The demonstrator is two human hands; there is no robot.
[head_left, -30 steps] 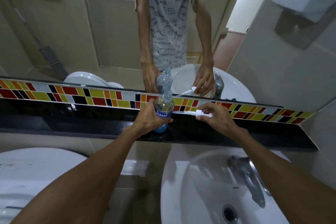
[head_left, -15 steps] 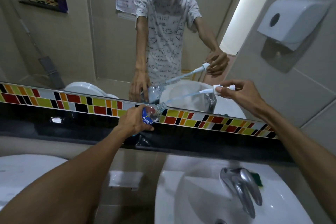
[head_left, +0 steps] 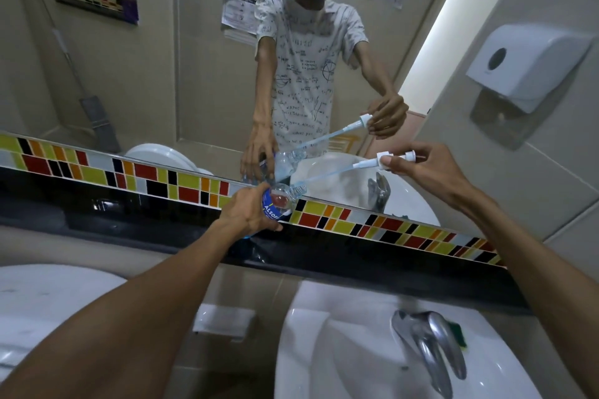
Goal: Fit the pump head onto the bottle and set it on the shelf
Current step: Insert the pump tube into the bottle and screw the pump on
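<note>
My left hand (head_left: 249,214) grips a clear plastic bottle (head_left: 280,201) with a blue label, tilted so its open neck points right, just above the black shelf (head_left: 324,256). My right hand (head_left: 424,168) pinches the white pump head (head_left: 389,160) by its collar, up and to the right of the bottle. The pump's long clear dip tube (head_left: 330,173) slants down-left, and its tip sits at the bottle's mouth. The mirror behind doubles both hands, the bottle and the pump.
A strip of coloured tiles (head_left: 372,220) edges the mirror above the shelf. Below are a white basin (head_left: 340,350) with a chrome tap (head_left: 431,347), a green sponge (head_left: 457,332) and a second basin (head_left: 48,301) at left. A paper dispenser (head_left: 525,65) hangs on the right wall.
A second ago the bottle stood upright on the shelf with the pump head beside it. Since then the bottle tilted right and my right hand lifted the pump up to the right, its tube reaching the bottle's neck.
</note>
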